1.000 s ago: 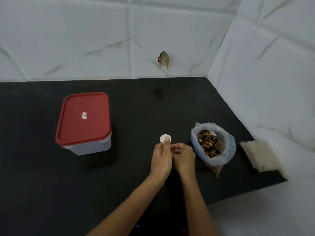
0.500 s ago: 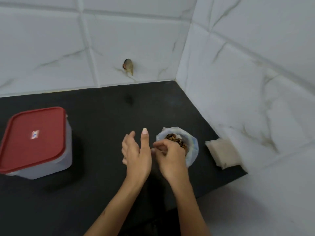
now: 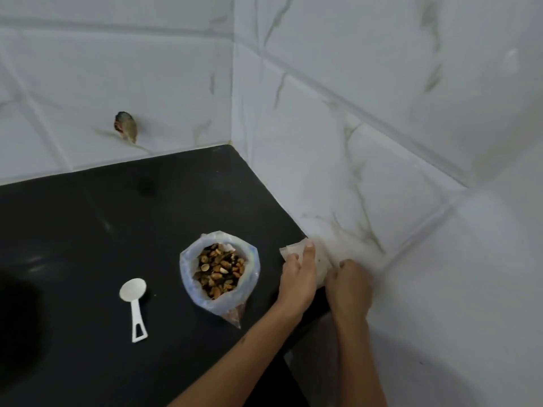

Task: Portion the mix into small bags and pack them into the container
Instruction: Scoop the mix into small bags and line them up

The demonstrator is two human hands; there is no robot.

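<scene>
An open clear bag of nut mix [image 3: 220,271] stands on the black counter [image 3: 102,230]. A white plastic scoop [image 3: 133,301] lies flat to its left, and neither hand touches it. A stack of small clear bags [image 3: 291,249] lies at the counter's right edge against the wall. My left hand [image 3: 299,277] grips the stack's left side, with the thumb lying on top. My right hand [image 3: 348,284] curls over the stack's right side, and its fingertips are hidden. The red-lidded container is out of view.
White marble-look tiled walls [image 3: 367,171] meet in a corner behind and to the right of the counter. A small dark object [image 3: 126,126] sticks out of the back wall. The counter's front right corner lies just under my wrists.
The view swung right and the container left the frame. My left hand put the scoop down on the counter. Both hands moved right, past the mix bag, onto the stack of small bags.
</scene>
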